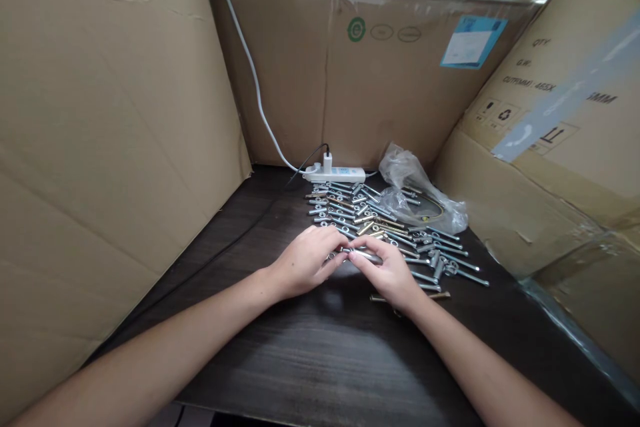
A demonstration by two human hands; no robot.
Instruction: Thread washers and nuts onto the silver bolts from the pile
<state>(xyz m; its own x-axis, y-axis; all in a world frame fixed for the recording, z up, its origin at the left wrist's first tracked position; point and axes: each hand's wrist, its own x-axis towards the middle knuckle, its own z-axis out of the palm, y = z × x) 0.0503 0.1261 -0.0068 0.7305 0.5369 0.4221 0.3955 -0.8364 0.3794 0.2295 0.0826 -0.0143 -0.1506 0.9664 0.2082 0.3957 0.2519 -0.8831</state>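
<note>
My right hand (pixel 393 275) is closed around a silver metal bolt (pixel 367 255) that lies roughly level just above the table. At the bolt's left end, the thumb and fingers of my left hand (pixel 306 261) are pinched together, meeting my right fingertips. My fingers hide that end, so any small part there cannot be made out. Just beyond both hands spread rows of silver bolts (pixel 463 259), with gold-coloured bolts (pixel 387 230), loose sleeves, nuts and washers among them. A separate brass-toned bolt (pixel 435 295) lies beneath my right wrist.
A white power strip (pixel 345 175) with a plugged-in charger sits at the back, its white cable rising left. Beside it lies a clear plastic bag (pixel 410 187). A black cord (pixel 240 235) crosses the dark table (pixel 300 353). Cardboard boxes (pixel 125 113) wall the left, back and right.
</note>
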